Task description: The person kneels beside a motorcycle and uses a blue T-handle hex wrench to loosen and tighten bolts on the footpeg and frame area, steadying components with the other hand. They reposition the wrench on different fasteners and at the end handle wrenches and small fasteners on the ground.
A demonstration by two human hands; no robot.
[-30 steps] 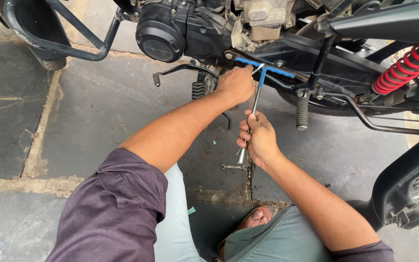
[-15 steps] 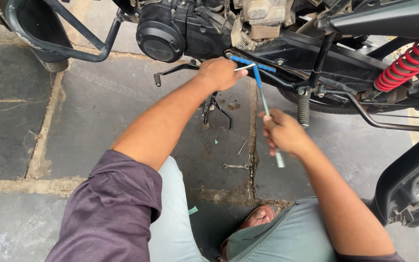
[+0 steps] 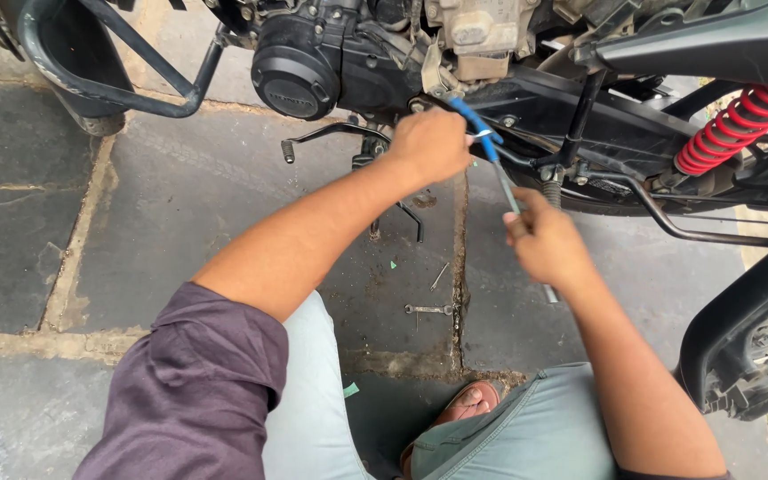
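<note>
Down by the motorcycle engine (image 3: 313, 67), our left hand (image 3: 428, 144) has its grip closed round the blue-handled T-wrench (image 3: 491, 151) at its top, under the frame; our right hand (image 3: 546, 244) grips its steel shaft lower down, above a small spanner (image 3: 428, 309) lying on the stone floor (image 3: 180, 196)

spanner (image 3: 428, 309) on floor (image 3: 180, 204), below motorcycle (image 3: 508, 62)

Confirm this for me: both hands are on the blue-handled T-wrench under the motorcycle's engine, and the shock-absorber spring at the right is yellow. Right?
Not quite. The head view shows the shock-absorber spring is red, not yellow. The rest holds: the left hand grips the blue-handled T-wrench at its top under the motorcycle's engine, and the right hand holds its shaft lower down.
</note>
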